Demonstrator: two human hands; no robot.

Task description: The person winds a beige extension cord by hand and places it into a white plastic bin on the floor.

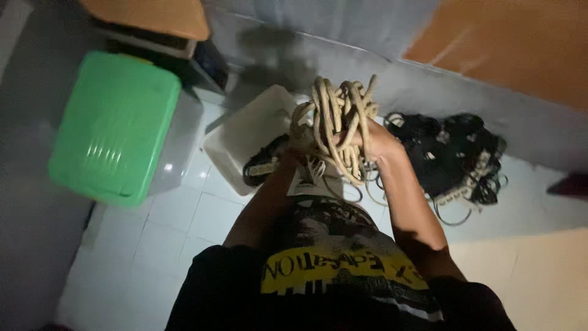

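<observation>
Black shirt [331,276] is cut off below. Right hand [376,142] grips the rope bundle [337,122]; left hand [300,144] is half hidden behind it, grip unclear.

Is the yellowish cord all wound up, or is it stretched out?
Wound up. The cream cord sits in bunched loops between the left hand and right hand, with a few strands dangling below.
</observation>
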